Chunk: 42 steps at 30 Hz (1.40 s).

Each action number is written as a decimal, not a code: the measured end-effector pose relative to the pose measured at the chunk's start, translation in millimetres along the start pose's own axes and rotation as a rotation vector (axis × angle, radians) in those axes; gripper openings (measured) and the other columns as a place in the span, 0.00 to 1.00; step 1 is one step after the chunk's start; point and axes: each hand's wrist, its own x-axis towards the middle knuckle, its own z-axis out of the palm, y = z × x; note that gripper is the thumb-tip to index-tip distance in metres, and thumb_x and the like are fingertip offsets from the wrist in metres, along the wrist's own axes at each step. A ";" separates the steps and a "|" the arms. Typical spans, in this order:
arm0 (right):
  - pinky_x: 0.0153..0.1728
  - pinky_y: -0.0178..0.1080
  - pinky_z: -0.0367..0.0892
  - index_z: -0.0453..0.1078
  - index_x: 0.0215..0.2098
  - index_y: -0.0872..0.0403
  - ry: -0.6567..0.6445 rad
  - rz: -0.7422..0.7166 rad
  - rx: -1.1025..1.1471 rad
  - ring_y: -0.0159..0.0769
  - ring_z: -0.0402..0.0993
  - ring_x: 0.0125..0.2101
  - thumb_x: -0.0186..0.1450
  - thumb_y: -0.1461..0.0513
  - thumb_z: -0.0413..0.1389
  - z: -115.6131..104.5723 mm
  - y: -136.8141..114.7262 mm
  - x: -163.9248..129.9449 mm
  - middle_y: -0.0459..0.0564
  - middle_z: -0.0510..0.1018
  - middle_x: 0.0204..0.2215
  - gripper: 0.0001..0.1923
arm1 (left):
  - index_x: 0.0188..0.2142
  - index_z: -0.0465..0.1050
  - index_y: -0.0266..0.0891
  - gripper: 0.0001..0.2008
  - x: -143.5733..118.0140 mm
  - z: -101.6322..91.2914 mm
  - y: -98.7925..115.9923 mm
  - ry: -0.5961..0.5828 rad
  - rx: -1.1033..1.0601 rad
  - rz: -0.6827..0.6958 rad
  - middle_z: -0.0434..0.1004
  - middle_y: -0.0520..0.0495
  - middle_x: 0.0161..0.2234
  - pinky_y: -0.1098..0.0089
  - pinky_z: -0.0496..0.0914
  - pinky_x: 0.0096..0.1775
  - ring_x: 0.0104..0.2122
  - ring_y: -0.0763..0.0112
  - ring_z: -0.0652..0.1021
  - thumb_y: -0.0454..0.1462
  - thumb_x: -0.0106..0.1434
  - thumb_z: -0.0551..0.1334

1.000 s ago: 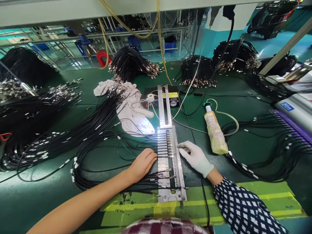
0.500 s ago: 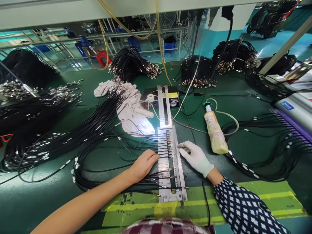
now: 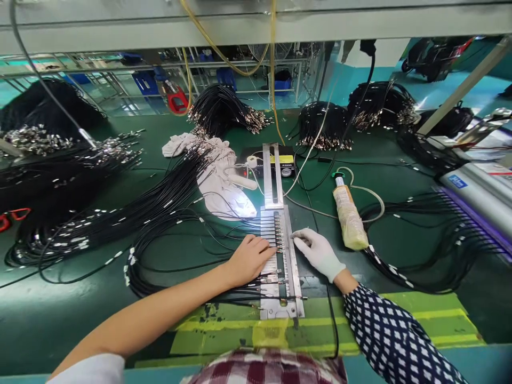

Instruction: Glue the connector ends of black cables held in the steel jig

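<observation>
My left hand [image 3: 251, 260] is bare and lies over the slotted metal fixture [image 3: 296, 288], its fingers closed at a black cable [image 3: 218, 262]. Part of that cable is hidden under the fingers. Thin cables with metal tips [image 3: 277, 224] lie side by side across the fixture's upper slots, and several more cross its lower end. My right hand [image 3: 319, 255], in a white glove, touches the fixture's right rail with its fingertips; thumb and forefinger are slightly apart with nothing visible between them. A second slotted metal plate [image 3: 268, 181] adjoins the fixture's far end.
A lit white handpiece [image 3: 244, 182] rests on a pale cloth [image 3: 214, 197] to the left. A wrapped dispensing tube [image 3: 350, 218] lies to the right. Black cable bundles [image 3: 224, 106] stand at the back. A black control box [image 3: 288, 169] sits behind the fixture. A silver lamp housing [image 3: 480, 186] is far right.
My left hand has moved right and further over the fixture, its fingertips now near the cable tips. My right hand stays at the rail. The camera view has tilted up slightly.
</observation>
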 end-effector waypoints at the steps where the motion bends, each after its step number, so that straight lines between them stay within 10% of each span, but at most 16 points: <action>1: 0.41 0.41 0.71 0.73 0.41 0.50 0.003 -0.006 -0.001 0.38 0.76 0.37 0.68 0.57 0.51 -0.1 -0.8 -0.4 0.48 0.79 0.37 0.10 | 0.51 0.70 0.38 0.14 4.7 2.0 0.5 0.000 0.025 0.025 0.71 0.44 0.37 0.63 0.61 0.41 0.37 0.64 0.69 0.32 0.69 0.51; 10: 0.42 0.42 0.71 0.73 0.41 0.51 -0.004 -0.029 -0.016 0.39 0.76 0.37 0.68 0.57 0.51 1.6 -1.4 -2.1 0.49 0.80 0.38 0.10 | 0.48 0.70 0.34 0.11 23.3 -18.5 4.5 -0.170 0.182 0.175 0.73 0.41 0.40 0.63 0.62 0.39 0.40 0.62 0.71 0.31 0.69 0.53; 19: 0.40 0.42 0.71 0.74 0.41 0.50 -0.010 -0.046 -0.078 0.38 0.75 0.36 0.68 0.58 0.51 0.4 -2.3 -2.7 0.49 0.79 0.38 0.10 | 0.41 0.71 0.40 0.05 -53.8 -55.3 17.2 -0.331 -0.595 -0.417 0.74 0.50 0.36 0.71 0.68 0.40 0.38 0.69 0.73 0.32 0.65 0.59; 28: 0.40 0.42 0.71 0.74 0.41 0.50 -0.020 -0.037 -0.060 0.39 0.75 0.37 0.68 0.57 0.51 -1.2 -6.6 -3.5 0.49 0.79 0.38 0.11 | 0.29 0.71 0.35 0.06 -57.5 -53.5 10.8 -0.277 -1.119 -0.826 0.72 0.51 0.29 0.74 0.66 0.32 0.28 0.75 0.70 0.36 0.55 0.64; 34: 0.39 0.41 0.70 0.73 0.40 0.50 -0.023 -0.021 -0.044 0.38 0.75 0.35 0.68 0.57 0.51 -1.3 -7.2 -2.5 0.48 0.79 0.37 0.10 | 0.32 0.73 0.36 0.06 -49.3 -56.5 12.7 -0.052 -0.919 -0.781 0.73 0.49 0.30 0.73 0.66 0.32 0.29 0.73 0.72 0.38 0.61 0.62; 42: 0.40 0.41 0.70 0.73 0.40 0.50 -0.021 -0.005 -0.048 0.38 0.75 0.37 0.68 0.57 0.51 -0.5 -6.8 -2.9 0.49 0.78 0.37 0.10 | 0.45 0.75 0.39 0.13 -16.7 -15.0 19.0 0.038 -0.582 -0.330 0.74 0.45 0.35 0.69 0.71 0.41 0.37 0.69 0.75 0.37 0.71 0.52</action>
